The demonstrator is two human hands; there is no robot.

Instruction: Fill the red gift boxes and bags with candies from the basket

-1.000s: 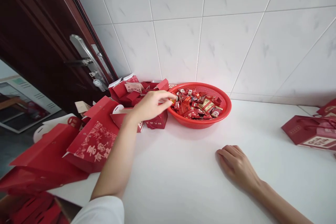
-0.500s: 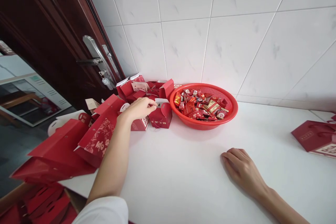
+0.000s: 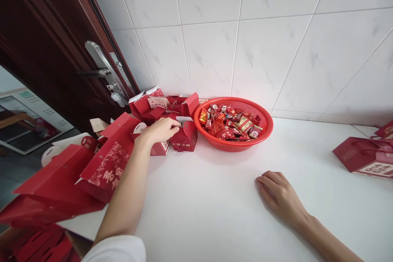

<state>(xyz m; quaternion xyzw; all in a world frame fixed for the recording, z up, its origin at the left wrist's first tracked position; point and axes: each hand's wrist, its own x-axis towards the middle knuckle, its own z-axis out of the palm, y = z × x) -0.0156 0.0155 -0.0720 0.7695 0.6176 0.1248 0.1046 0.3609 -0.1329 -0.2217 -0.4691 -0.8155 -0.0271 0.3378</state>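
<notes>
Left hand (image 3: 162, 130): hovering at top edge of small red box (image 3: 185, 141); grip I can't tell.
Box: standing beside red basket (image 3: 235, 145).
Right hand (image 3: 278, 191): resting closed, white table (image 3: 211, 196) stretching basketward.

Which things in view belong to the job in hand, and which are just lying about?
Apparently in the job:
left hand, at the small open gift box
red perforated basket
wrapped candies

Apparently just around:
door
door handle
far-right gift box (role unclear)
</notes>
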